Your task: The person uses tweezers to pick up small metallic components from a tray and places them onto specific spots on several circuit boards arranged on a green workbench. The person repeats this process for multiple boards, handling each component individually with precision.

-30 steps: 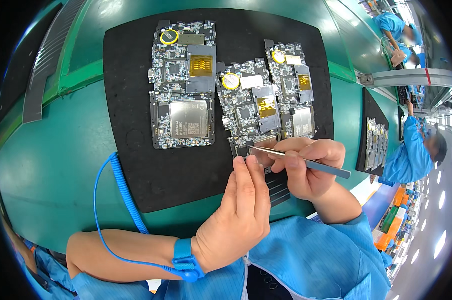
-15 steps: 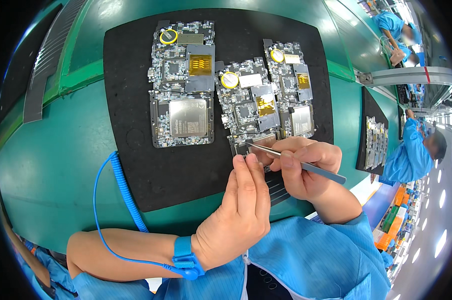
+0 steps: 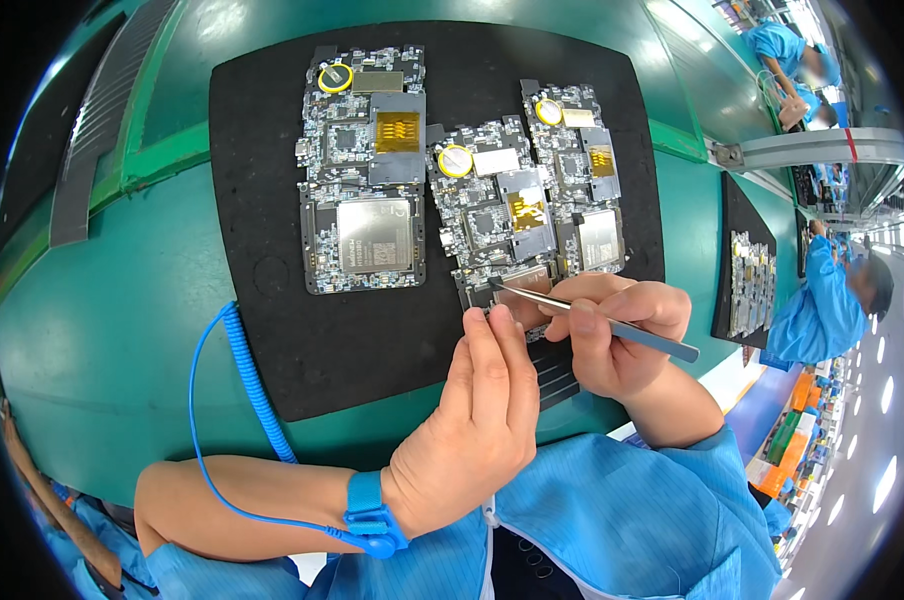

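Observation:
Slim metal tweezers (image 3: 622,330) are pinched in my right hand (image 3: 627,335), their tips pointing left. Those tips meet a small dark spot near the lower end of the middle circuit board (image 3: 487,225), beside its metal shield. At the near edge of this board, my left hand (image 3: 472,430) has its fingertips closed against it; the thumb is hidden. A blue wrist strap (image 3: 369,505) circles my left wrist. To the left lies a larger-looking circuit board (image 3: 362,170), and to the right another circuit board (image 3: 577,175). Each carries a yellow-ringed coin cell and amber tape.
A black mat (image 3: 262,210) lies under the boards on the green tabletop (image 3: 122,340). The strap's coiled blue cord (image 3: 257,385) runs beside my left forearm. More boards (image 3: 747,285) rest on another dark mat at right. Co-workers in blue (image 3: 822,305) sit farther right.
The tweezers' handle has shifted slightly right with my right hand, while the tips stay at nearly the same board spot. At the lower left, another person's arm has moved farther into view.

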Demonstrator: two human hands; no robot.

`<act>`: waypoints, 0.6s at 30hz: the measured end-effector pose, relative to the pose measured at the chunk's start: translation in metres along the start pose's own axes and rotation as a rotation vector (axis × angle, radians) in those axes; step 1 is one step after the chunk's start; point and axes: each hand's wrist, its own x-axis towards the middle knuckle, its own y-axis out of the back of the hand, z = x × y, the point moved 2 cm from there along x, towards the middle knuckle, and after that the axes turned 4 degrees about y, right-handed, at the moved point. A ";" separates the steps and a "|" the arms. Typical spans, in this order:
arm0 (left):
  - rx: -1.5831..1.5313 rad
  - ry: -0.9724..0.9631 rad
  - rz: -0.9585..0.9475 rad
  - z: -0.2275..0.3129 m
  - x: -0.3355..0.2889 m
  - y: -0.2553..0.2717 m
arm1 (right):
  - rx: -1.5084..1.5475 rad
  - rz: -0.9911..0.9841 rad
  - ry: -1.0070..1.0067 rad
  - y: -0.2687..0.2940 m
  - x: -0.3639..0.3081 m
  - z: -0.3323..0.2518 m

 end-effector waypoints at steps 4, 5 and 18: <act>-0.032 0.021 -0.002 0.000 0.000 0.001 | -0.150 -0.100 0.046 0.002 -0.002 0.002; -0.040 0.026 0.002 0.000 0.000 0.001 | -0.151 -0.102 0.056 0.003 0.000 0.001; -0.389 -0.357 -0.071 0.022 -0.008 0.009 | 0.100 0.388 -0.659 0.046 -0.087 -0.054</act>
